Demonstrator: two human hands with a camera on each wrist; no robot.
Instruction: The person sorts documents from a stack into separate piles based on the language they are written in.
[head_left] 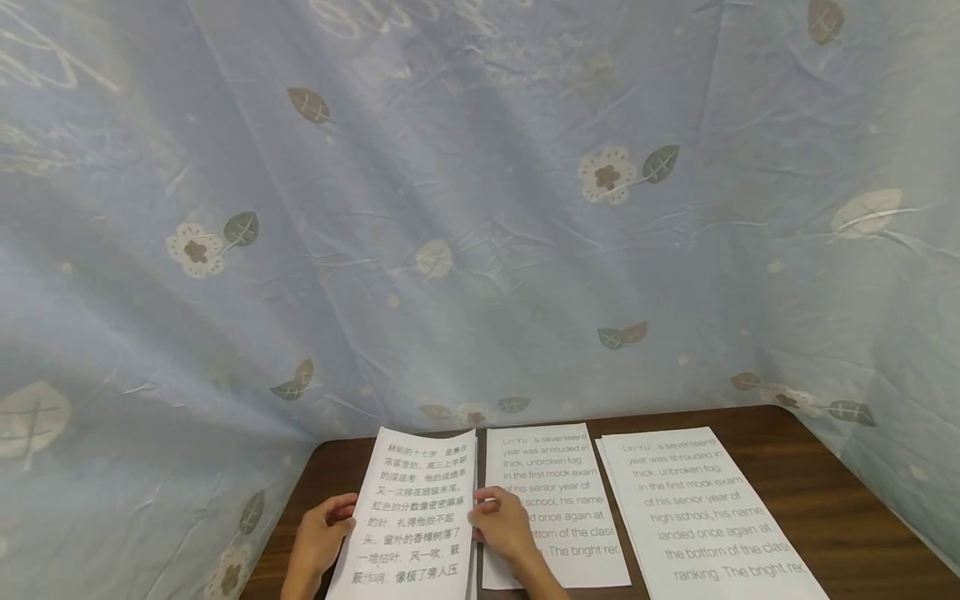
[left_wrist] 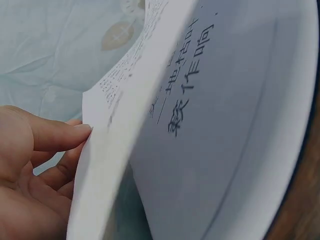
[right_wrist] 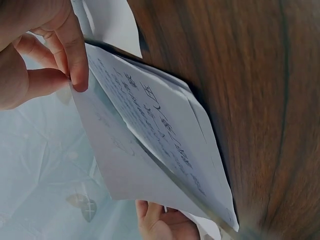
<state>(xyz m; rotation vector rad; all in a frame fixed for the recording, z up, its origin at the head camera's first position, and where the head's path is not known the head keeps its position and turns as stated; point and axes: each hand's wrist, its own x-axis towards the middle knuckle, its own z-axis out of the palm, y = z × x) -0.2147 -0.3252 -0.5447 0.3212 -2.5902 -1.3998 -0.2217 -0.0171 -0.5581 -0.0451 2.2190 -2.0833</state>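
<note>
A sheet of paper [head_left: 414, 521] printed with Chinese text is raised between both hands at the left of the table. My left hand [head_left: 318, 537] pinches its left edge, thumb on the near face, as the left wrist view shows with the bent sheet [left_wrist: 117, 115]. On the opposite edge, my right hand [head_left: 504, 527] pinches the paper between thumb and fingers. Beneath the lifted sheet lies a stack of papers [right_wrist: 175, 100] with Chinese print, apart from it in the right wrist view. The stack is mostly hidden from the head view.
To the right lie a middle pile of English-printed sheets [head_left: 558, 483] and another English pile [head_left: 705, 517], slightly uneven at its left edge. All rest on a dark wooden table [head_left: 832, 500]. A pale blue patterned cloth [head_left: 487, 250] hangs behind the table.
</note>
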